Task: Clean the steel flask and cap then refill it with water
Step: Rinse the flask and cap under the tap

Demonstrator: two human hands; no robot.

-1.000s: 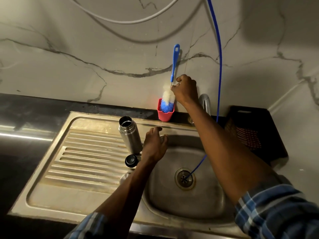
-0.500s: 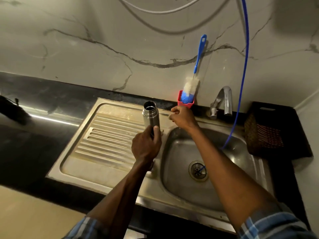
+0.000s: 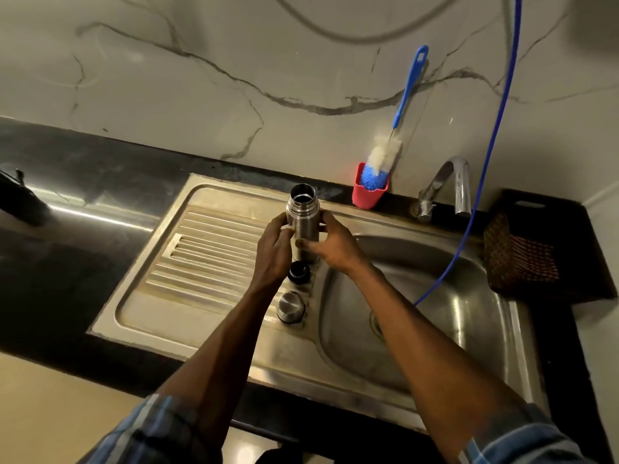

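The open steel flask [image 3: 302,214] stands upright at the drainboard's edge beside the sink basin [image 3: 435,316]. My left hand [image 3: 274,252] grips its body from the left, and my right hand [image 3: 330,244] grips it from the right. Its mouth is uncovered. Just below the flask lie the black inner stopper [image 3: 298,272] and the steel cap [image 3: 290,307] on the rim between drainboard and basin. A blue-handled bottle brush [image 3: 390,145] leans against the wall in a red cup [image 3: 368,194].
A steel tap [image 3: 445,185] stands behind the basin. A blue hose [image 3: 482,182] hangs from above into the basin. A dark woven basket [image 3: 532,256] sits on the right. The ribbed drainboard [image 3: 201,262] lies left, with black counter around it.
My right hand let go of the brush in the red cup and came down onto the flask. My left hand took hold of the flask.
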